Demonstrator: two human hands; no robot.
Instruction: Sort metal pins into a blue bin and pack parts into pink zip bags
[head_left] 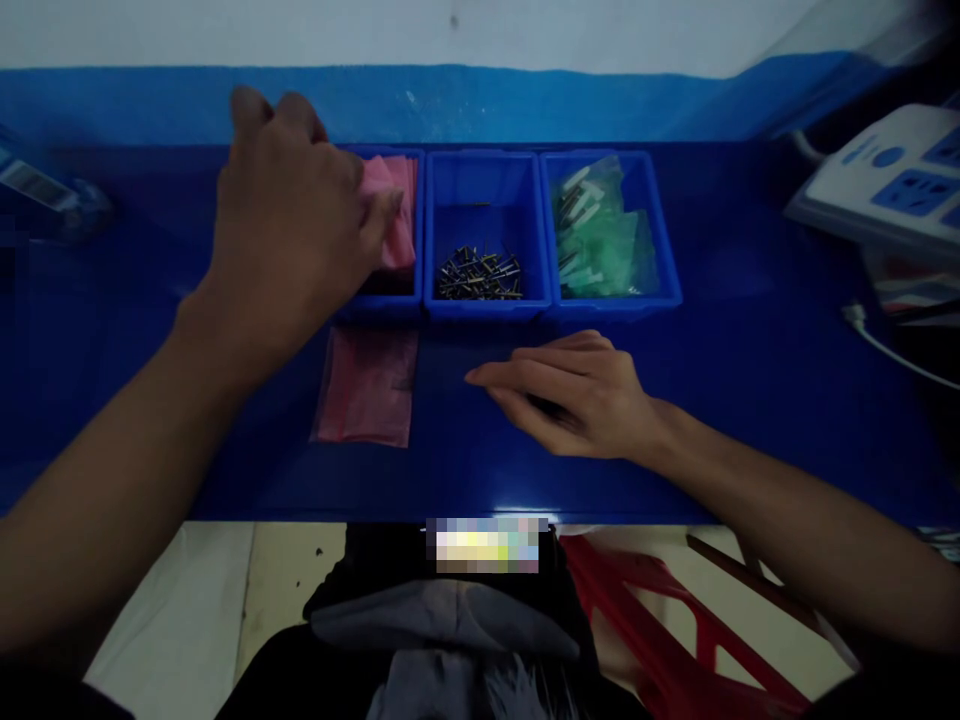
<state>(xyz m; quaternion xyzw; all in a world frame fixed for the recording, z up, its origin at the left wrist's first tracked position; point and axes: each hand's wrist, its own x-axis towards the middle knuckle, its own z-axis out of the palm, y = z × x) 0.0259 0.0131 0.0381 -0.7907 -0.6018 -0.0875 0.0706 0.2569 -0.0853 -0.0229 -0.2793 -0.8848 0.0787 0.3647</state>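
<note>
My left hand (289, 225) hovers over the left blue plastic bin (382, 305), with its thumb side against pink plastic bags (394, 215) that stand in that bin. The hand hides much of the bin. A flat pink bag (366, 388) lies on the bench just below my left wrist. My right hand (570, 395) rests on the bench with its fingers loosely together, just in front of the right blue bin (611, 308). A dark patch under those fingers is unclear. The middle bin (484, 310) holds a pile of metal rivets (480, 275), and the right bin holds green-tinted bags (600, 235).
The three bins stand side by side against the wall on a glossy blue bench (712, 440). A white power strip (892, 185) sits at the back right, with a white cable (892, 345) below it. A blurred packaged item (45, 190) lies far left. A red chair frame (675, 620) shows below the bench.
</note>
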